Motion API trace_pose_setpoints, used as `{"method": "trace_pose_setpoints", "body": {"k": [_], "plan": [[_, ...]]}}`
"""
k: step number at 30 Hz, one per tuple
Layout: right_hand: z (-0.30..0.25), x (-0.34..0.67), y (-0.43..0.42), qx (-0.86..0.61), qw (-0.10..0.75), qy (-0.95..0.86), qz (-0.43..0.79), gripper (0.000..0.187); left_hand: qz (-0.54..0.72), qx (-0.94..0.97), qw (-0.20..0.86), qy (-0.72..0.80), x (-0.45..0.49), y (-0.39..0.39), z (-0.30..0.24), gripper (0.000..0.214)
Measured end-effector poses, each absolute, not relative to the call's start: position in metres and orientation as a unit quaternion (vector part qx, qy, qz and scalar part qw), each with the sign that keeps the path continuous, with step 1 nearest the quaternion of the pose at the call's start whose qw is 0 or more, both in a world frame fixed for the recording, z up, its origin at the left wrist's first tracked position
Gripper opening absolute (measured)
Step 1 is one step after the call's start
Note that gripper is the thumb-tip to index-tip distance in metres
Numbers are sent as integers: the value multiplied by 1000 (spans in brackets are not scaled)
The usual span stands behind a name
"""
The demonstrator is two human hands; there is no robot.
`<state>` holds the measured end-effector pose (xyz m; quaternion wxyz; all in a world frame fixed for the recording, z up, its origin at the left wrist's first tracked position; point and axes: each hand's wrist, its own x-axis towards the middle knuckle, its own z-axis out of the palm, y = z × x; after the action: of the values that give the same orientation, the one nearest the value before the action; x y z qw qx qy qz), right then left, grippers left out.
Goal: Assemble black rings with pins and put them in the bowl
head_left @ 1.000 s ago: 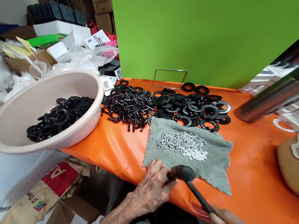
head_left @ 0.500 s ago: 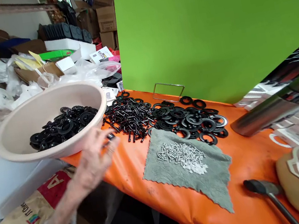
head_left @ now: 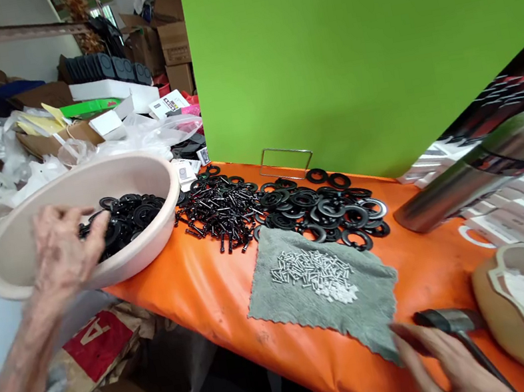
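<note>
My left hand (head_left: 61, 248) hovers over the near left part of a large beige basin (head_left: 33, 196), thumb and fingers apart, slightly blurred. Black ring-shaped parts (head_left: 143, 213) are heaped inside the basin, just beyond its fingertips. At the lower right my right hand (head_left: 448, 362) has its fingers stretched out, close to the corner of a grey-green cloth (head_left: 293, 312) and beside a black-headed hammer (head_left: 449, 320). Small silver pins (head_left: 310, 267) and little white pieces (head_left: 337, 291) lie on that cloth.
On the orange-covered table (head_left: 217, 285) are piles of short black parts (head_left: 224, 209) and black rings (head_left: 319, 206). A green panel (head_left: 344, 60) stands behind. To the right are a metal flask (head_left: 481, 174) and a tan container of white pieces (head_left: 498, 303). Bags and boxes crowd the left.
My left hand has moved left from the basin's front rim to over its inside; the small black part seen in its fingers no longer shows there. My right hand has come into view.
</note>
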<state>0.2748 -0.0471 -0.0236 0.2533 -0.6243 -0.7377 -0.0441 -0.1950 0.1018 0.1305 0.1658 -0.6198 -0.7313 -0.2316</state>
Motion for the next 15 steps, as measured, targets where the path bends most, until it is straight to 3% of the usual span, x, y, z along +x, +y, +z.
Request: {"method": "trace_pose_setpoints", "body": {"k": [2, 5, 10, 15], "plan": [[-22, 246, -23, -593, 250, -760, -88, 26, -283, -708, 33, -647, -157, 90, 119, 26], [-33, 224, 6, -572, 219, -780, -131, 20, -218, -763, -189, -579, -103, 84, 78, 17], [-52, 221, 20, -567, 181, -787, -160, 14, -215, -682, -263, -648, -72, 99, 9, 23], [-50, 218, 21, -567, 193, -786, -156, 9, -232, -638, -293, -673, -62, 122, -2, 29]]}}
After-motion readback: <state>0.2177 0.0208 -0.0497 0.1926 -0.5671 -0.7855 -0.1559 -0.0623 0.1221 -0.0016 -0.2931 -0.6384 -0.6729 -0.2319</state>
